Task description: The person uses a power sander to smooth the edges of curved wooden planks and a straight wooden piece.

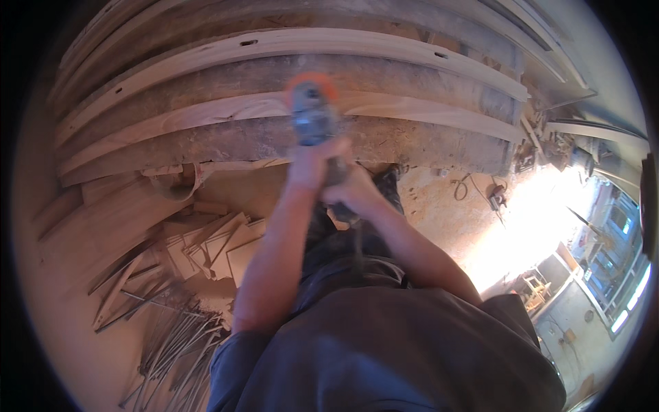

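Both my hands are wrapped round an angle grinder (312, 120) with a grey head and an orange disc, blurred by motion. My left hand (310, 165) grips it just behind the head. Closer to my body, my right hand (353, 189) is closed on the rear of its body. The disc is over a long pale wooden board (412, 110), which lies crosswise on a worn workbench (439, 147). The grinder's head hides part of the board, so I cannot tell whether the disc touches it.
Farther back on the bench lies another long board (343, 42) with small slots. Wood offcuts (213, 247) and thin strips (171, 357) are heaped at the lower left. A cable (467, 189) lies on the floor at right, near a bright sunlit patch (528, 220) and a window (618, 233).
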